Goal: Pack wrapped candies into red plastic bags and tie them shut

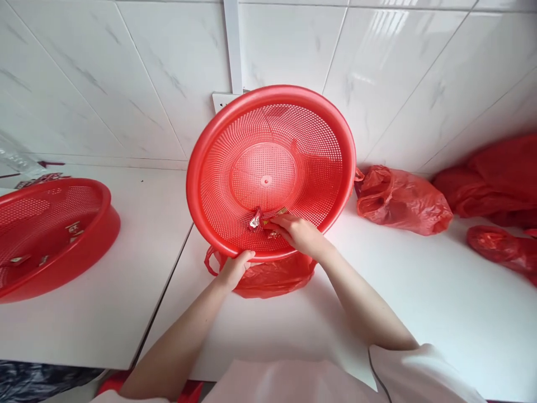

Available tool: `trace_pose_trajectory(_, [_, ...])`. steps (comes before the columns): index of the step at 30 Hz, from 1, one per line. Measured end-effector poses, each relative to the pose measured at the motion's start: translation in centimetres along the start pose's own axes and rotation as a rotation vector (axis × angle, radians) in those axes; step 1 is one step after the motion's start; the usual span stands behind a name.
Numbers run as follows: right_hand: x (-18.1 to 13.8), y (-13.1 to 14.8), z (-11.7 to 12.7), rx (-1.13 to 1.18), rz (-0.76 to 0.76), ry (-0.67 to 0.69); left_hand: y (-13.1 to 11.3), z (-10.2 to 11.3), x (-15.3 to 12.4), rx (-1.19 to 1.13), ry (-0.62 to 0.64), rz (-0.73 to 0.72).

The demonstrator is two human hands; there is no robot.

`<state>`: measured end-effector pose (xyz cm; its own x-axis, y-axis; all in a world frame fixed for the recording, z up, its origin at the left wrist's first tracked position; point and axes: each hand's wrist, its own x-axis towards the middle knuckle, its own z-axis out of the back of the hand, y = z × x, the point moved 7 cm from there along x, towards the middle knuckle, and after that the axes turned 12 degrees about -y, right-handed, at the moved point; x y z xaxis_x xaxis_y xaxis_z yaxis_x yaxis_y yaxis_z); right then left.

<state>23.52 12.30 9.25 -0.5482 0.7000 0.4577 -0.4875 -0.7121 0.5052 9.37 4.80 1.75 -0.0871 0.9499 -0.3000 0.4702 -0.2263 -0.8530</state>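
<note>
A big red plastic mesh basket [268, 151] is tilted up toward me. My left hand [235, 270] is closed on its near rim, thumb over the edge. Inside the basket, my right hand [300, 232] reaches down to the lower wall, fingers closed around small red-and-gold wrapped candies [267, 224]. Just left of those fingers lies a dark red wrapped candy [255, 219] with a white printed patch. Below the rim, a red plastic bag [272, 277] rests on the white table [285, 330], partly hidden by the basket.
At the left, a second red basket [94, 246] holds a few small wrapped pieces. Filled red plastic bags [403, 198] lie at the right near the tiled wall [168, 73]. A wall socket [221, 101] shows behind the basket. A dark seam [168, 285] divides the table surfaces.
</note>
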Motion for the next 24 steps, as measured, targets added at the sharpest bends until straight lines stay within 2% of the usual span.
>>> trace_pose_trajectory(5, [0.0, -3.2, 1.6, 0.357, -0.426, -0.164, 0.3, 1.1, 0.8, 0.016, -0.041, 0.011])
trace_pose_trajectory(7, [-0.2, -3.5, 1.6, 0.568, -0.543, -0.142, 0.0, 1.3, 1.0, 0.0, -0.046, 0.0])
trace_pose_trajectory(9, [-0.3, -3.3, 1.6, 0.706, -0.579, -0.1, -0.6, 1.4, 1.3, -0.021, -0.063, -0.028])
trace_pose_trajectory(12, [-0.1, -2.4, 1.9, 0.652, -0.503, -0.047, -1.6, 2.3, 1.8, -0.058, -0.131, -0.095])
trace_pose_trajectory(19, [0.0, 1.8, 1.8, 0.436, -0.116, 0.04, -3.3, 4.3, 2.8, -0.115, -0.229, -0.186])
trace_pose_trajectory(22, [-0.6, 3.7, 1.1, 0.331, 0.065, 0.196, -3.8, 4.4, 2.8, -0.113, -0.23, -0.211])
trace_pose_trajectory(24, [-1.0, 4.3, 0.7, 0.287, 0.115, 0.283, -3.9, 4.3, 2.6, -0.111, -0.236, -0.226])
